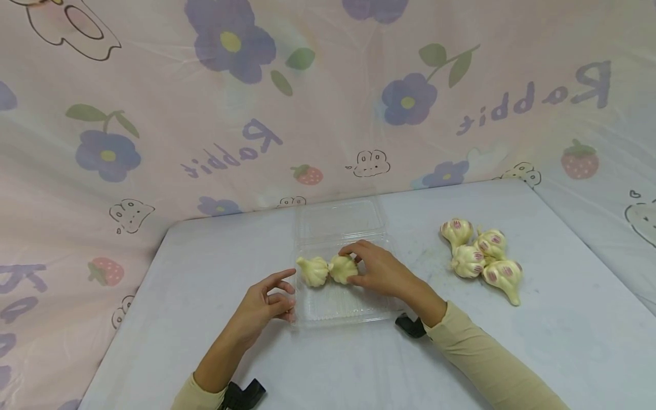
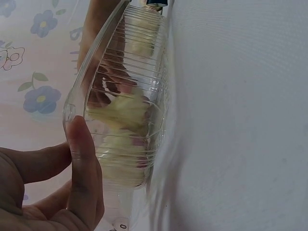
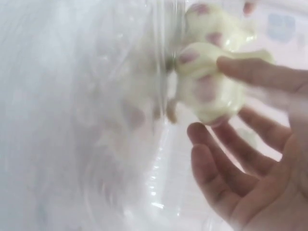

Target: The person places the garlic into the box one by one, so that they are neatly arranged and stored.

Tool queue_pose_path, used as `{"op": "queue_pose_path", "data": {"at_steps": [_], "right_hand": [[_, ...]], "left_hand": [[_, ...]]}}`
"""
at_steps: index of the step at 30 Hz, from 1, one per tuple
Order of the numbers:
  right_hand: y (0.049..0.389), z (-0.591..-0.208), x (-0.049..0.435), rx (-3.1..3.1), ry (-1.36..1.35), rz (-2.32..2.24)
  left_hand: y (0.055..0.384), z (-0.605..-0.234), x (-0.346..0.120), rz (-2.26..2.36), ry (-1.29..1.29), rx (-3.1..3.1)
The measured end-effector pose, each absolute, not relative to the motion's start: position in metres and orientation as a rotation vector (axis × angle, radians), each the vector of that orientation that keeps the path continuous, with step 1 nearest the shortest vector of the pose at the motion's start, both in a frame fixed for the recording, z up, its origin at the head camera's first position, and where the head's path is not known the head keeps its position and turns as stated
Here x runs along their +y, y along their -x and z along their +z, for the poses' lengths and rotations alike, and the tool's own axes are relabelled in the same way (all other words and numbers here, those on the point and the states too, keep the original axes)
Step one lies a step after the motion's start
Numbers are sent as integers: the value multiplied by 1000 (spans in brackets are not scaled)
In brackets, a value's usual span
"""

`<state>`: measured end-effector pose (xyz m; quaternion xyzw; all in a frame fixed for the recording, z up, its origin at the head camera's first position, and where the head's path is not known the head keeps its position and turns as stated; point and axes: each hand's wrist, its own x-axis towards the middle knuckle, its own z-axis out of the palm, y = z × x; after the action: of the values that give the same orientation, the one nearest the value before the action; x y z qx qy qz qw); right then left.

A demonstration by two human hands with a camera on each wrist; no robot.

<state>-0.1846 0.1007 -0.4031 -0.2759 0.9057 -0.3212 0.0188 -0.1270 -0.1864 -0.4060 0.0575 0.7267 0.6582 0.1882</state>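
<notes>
A clear plastic clamshell box [image 1: 335,307] lies on the table with its lid [image 1: 339,219] folded back. Inside its base, two pale garlic bulbs sit side by side, a left one [image 1: 314,271] and a right one [image 1: 342,269]. My right hand [image 1: 384,270] pinches the right bulb between thumb and fingers; the right wrist view shows that bulb [image 3: 209,89] with purple patches. At the box's left side is my left hand [image 1: 269,302], its fingertips touching the rim. In the left wrist view, the left fingers [image 2: 82,144] rest against the ribbed wall, and bulbs show through it.
Several more garlic bulbs [image 1: 468,262] with purple patches lie clustered on the white table [image 1: 569,319], right of the box. A printed curtain [image 1: 328,114] hangs behind the table. Black wrist mounts [image 1: 410,326] are on both forearms.
</notes>
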Motion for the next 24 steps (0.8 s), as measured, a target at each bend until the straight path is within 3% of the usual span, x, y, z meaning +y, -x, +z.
{"op": "queue_pose_path", "data": {"at_steps": [15, 24], "right_hand": [[184, -401, 103, 2812, 864, -990], [169, -385, 139, 2829, 837, -1027]], "left_hand": [[127, -405, -184, 1864, -142, 2042], [127, -401, -183, 1866, -128, 2032]]}}
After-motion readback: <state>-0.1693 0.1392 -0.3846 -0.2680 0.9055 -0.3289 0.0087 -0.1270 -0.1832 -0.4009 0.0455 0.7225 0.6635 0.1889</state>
